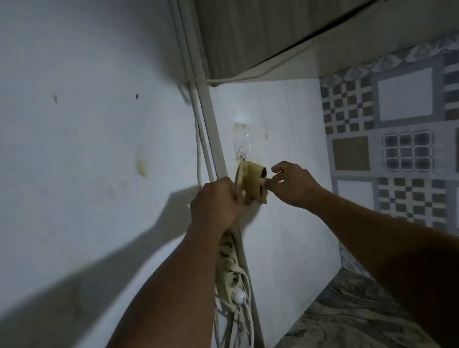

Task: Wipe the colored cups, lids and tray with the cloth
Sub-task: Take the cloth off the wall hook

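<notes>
A yellowish cloth (247,179) hangs from a small clear hook (243,155) stuck on the white side panel under the cabinet. My left hand (216,204) is closed around the cloth's lower left part. My right hand (292,183) pinches the cloth's right edge between thumb and forefinger, the other fingers spread. No cups, lids or tray are in view.
A white power strip (229,271) with plugged cables hangs on the wall below my left hand. A cable duct (211,124) runs up the corner. A patterned tile wall (407,136) stands at the right, a marbled countertop (345,323) lies below, and a cabinet underside (290,18) is overhead.
</notes>
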Tool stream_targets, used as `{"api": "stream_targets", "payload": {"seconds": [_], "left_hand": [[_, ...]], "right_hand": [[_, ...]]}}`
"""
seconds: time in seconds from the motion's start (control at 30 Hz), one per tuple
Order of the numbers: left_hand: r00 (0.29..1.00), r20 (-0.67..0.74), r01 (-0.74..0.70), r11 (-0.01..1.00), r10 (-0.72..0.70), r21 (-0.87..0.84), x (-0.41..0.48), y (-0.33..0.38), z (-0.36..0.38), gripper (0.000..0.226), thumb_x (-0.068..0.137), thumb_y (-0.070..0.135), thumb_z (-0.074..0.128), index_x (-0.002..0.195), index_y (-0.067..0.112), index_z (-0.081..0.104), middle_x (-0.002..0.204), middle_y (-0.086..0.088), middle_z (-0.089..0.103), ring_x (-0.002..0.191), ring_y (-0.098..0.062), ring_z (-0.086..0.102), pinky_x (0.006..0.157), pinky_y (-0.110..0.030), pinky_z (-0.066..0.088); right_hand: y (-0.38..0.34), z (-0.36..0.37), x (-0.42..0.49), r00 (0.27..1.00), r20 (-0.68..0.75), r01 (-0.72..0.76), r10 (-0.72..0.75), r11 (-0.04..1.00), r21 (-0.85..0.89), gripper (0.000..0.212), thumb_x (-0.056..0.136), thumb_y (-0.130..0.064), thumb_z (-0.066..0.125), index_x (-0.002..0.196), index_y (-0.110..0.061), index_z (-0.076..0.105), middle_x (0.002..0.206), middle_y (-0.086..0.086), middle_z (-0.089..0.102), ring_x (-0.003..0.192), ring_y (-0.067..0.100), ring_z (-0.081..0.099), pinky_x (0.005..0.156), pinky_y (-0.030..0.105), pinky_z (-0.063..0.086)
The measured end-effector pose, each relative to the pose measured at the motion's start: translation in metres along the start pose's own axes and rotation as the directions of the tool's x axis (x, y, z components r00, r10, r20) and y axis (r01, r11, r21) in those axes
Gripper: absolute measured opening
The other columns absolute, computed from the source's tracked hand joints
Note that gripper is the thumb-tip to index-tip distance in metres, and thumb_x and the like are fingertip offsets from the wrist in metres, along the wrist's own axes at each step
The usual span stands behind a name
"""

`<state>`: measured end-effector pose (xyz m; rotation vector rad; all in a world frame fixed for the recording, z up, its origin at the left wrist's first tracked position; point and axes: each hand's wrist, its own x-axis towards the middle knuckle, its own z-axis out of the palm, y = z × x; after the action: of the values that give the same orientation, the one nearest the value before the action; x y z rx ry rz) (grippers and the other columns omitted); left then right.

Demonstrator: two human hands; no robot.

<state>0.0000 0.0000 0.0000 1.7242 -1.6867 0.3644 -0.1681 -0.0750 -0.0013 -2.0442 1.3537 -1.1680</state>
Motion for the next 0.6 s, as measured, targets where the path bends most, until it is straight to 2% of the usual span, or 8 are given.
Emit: {"api": "stream_targets", "payload": {"seconds": [0.1, 0.17, 0.23, 0.3, 0.4, 0.47, 0.53, 0.6], "left_hand": [[0.999, -0.037, 0.026, 0.999, -0.025, 0.025, 0.023, -0.007, 0.018, 0.021, 0.091, 0.043, 0.062, 0.098, 0.024, 0.067, 0.089, 0.002, 0.069, 0.083, -0.021, 0.065, 0.073, -0.035, 0.054], [0.998, -0.056, 0.038, 0.998, -0.036, 0.040, 0.035, -0.009, 0.028, 0.018, 0.091, 0.039, 0.062, 0.097, 0.024, 0.069, 0.089, 0.002, 0.070, 0.085, -0.023, 0.067, 0.071, -0.034, 0.054], [0.995, -0.087, 0.041, 0.998, -0.037, 0.042, 0.046, -0.013, 0.034, 0.018, 0.091, 0.038, 0.062, 0.097, 0.024, 0.071, 0.090, 0.001, 0.071, 0.086, -0.025, 0.068, 0.071, -0.035, 0.055], [0.993, -0.112, 0.042, 0.998, -0.036, 0.048, 0.052, -0.017, 0.037, 0.019, 0.091, 0.039, 0.063, 0.094, 0.023, 0.073, 0.088, 0.000, 0.071, 0.084, -0.026, 0.068, 0.069, -0.034, 0.054], [0.990, -0.134, 0.046, 0.998, -0.041, 0.034, 0.057, -0.018, 0.041, 0.021, 0.090, 0.037, 0.062, 0.085, 0.020, 0.073, 0.079, 0.000, 0.069, 0.077, -0.025, 0.067, 0.065, -0.032, 0.053], [0.988, -0.151, 0.036, 0.999, -0.037, -0.007, 0.059, -0.018, 0.043, 0.019, 0.088, 0.034, 0.062, 0.079, 0.020, 0.071, 0.074, 0.000, 0.067, 0.073, -0.024, 0.066, 0.064, -0.032, 0.055], [0.987, -0.158, 0.024, 0.993, -0.042, -0.113, 0.061, -0.016, 0.044, 0.016, 0.084, 0.031, 0.064, 0.074, 0.020, 0.068, 0.068, 0.003, 0.066, 0.068, -0.020, 0.064, 0.062, -0.031, 0.055], [0.986, -0.160, 0.001, 0.960, -0.048, -0.280, 0.062, -0.012, 0.045, 0.012, 0.080, 0.027, 0.067, 0.070, 0.021, 0.066, 0.064, 0.006, 0.065, 0.064, -0.016, 0.064, 0.060, -0.030, 0.055]], "right_hand": [[0.001, 0.018, 0.021, 0.998, -0.041, -0.041, 0.042, 0.999, 0.035, 0.062, 0.089, -0.052, 0.066, 0.135, -0.012, 0.054, 0.118, 0.003, 0.069, 0.107, 0.021, 0.063, 0.079, 0.027, 0.048], [0.000, 0.025, 0.030, 0.998, -0.047, -0.033, 0.035, 0.999, 0.037, 0.047, 0.088, -0.049, 0.068, 0.117, -0.013, 0.062, 0.101, 0.002, 0.070, 0.090, 0.019, 0.064, 0.068, 0.026, 0.046], [-0.001, 0.028, 0.040, 0.996, -0.080, -0.030, 0.035, 0.998, 0.064, 0.029, 0.090, -0.037, 0.068, 0.094, -0.009, 0.064, 0.083, 0.003, 0.064, 0.077, 0.019, 0.059, 0.062, 0.026, 0.043], [-0.003, 0.026, 0.045, 0.992, -0.104, -0.052, 0.067, 0.989, 0.138, 0.022, 0.090, -0.022, 0.064, 0.079, -0.003, 0.059, 0.072, 0.006, 0.054, 0.068, 0.021, 0.050, 0.056, 0.025, 0.039], [-0.006, 0.023, 0.051, 0.993, -0.092, -0.051, 0.079, 0.960, 0.274, 0.019, 0.083, -0.022, 0.058, 0.073, -0.006, 0.054, 0.070, 0.008, 0.047, 0.068, 0.022, 0.046, 0.061, 0.033, 0.040], [-0.011, 0.017, 0.052, 0.995, -0.056, -0.050, 0.078, 0.922, 0.384, 0.022, 0.083, -0.023, 0.055, 0.079, -0.001, 0.059, 0.077, 0.012, 0.055, 0.073, 0.024, 0.052, 0.066, 0.037, 0.044], [-0.019, 0.011, 0.053, 0.997, -0.022, -0.061, 0.080, 0.886, 0.459, 0.026, 0.089, -0.020, 0.053, 0.096, 0.001, 0.068, 0.091, 0.014, 0.066, 0.082, 0.025, 0.060, 0.074, 0.038, 0.050], [-0.027, 0.003, 0.052, 0.995, -0.002, -0.087, 0.105, 0.842, 0.532, 0.026, 0.090, -0.022, 0.051, 0.101, -0.009, 0.071, 0.102, 0.012, 0.071, 0.088, 0.024, 0.063, 0.077, 0.039, 0.051]]}}
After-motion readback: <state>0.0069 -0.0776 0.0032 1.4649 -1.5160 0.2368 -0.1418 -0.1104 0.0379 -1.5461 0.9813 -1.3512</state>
